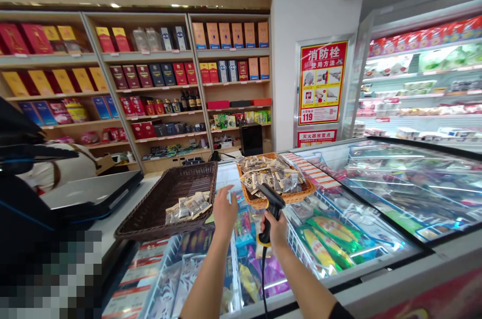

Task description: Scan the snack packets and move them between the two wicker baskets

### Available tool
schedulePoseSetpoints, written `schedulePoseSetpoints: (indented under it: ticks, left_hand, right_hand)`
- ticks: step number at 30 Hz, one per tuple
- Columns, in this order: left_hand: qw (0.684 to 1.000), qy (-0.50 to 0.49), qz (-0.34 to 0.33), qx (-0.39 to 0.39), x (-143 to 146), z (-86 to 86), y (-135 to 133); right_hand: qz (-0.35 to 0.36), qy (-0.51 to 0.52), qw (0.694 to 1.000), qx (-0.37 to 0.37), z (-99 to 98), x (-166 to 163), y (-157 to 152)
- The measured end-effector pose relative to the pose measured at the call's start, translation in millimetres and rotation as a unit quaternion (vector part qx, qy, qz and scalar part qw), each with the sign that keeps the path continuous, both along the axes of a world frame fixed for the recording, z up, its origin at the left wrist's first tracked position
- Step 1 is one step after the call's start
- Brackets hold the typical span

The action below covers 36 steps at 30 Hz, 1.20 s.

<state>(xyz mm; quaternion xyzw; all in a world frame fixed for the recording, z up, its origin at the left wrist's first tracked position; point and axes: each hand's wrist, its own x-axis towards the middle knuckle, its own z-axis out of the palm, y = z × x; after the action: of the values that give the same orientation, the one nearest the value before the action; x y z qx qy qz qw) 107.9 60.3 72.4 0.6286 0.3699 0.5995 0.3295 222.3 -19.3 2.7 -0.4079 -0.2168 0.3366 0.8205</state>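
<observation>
In my right hand [276, 226] is a black barcode scanner [271, 208] with yellow trim, its head tilted up and its cable hanging down. My left hand [225, 207] holds nothing; its fingers reach forward, apart, between two baskets. Just beyond the scanner, an orange wicker basket [259, 203] is heaped with small packets [269, 173]. To the left of my left hand sits a dark brown wicker basket [150, 208]. A few similar packets [189, 207] lie in its near right part.
Both baskets rest on a glass-topped chest freezer [361, 269] full of bagged goods. At left are a dark flat device [90, 193] on the counter and a black object near the camera. Shelves of boxed goods [150, 75] and a lit fridge [425, 83] stand behind.
</observation>
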Motion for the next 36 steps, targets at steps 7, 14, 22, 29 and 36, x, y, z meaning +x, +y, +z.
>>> schedulePoseSetpoints:
  ticks: [7, 14, 22, 29, 36]
  left_hand:
    - [0.972, -0.045, 0.056, -0.224, 72.9, -4.6, 52.2]
    - [0.988, -0.027, 0.056, -0.144, 67.8, -8.6, 56.8]
    - [0.891, -0.309, -0.083, -0.323, 29.1, -23.9, 39.0]
    - [0.823, -0.395, -0.253, -0.32, 10.0, -46.2, 19.6]
    - [0.808, -0.389, -0.308, -0.318, -4.3, -71.0, 23.7]
  right_hand:
    - [-0.03, 0.022, 0.999, -0.01, -3.1, 4.3, 2.9]
    - [-0.014, 0.013, 1.0, 0.008, 0.8, -0.3, 2.8]
    - [-0.001, 0.014, 1.0, 0.021, 4.6, -2.4, -1.8]
    - [0.064, -0.197, 0.978, 0.0, 2.2, -4.6, -17.4]
    - [0.052, -0.48, 0.87, -0.103, 21.4, -4.6, -38.8]
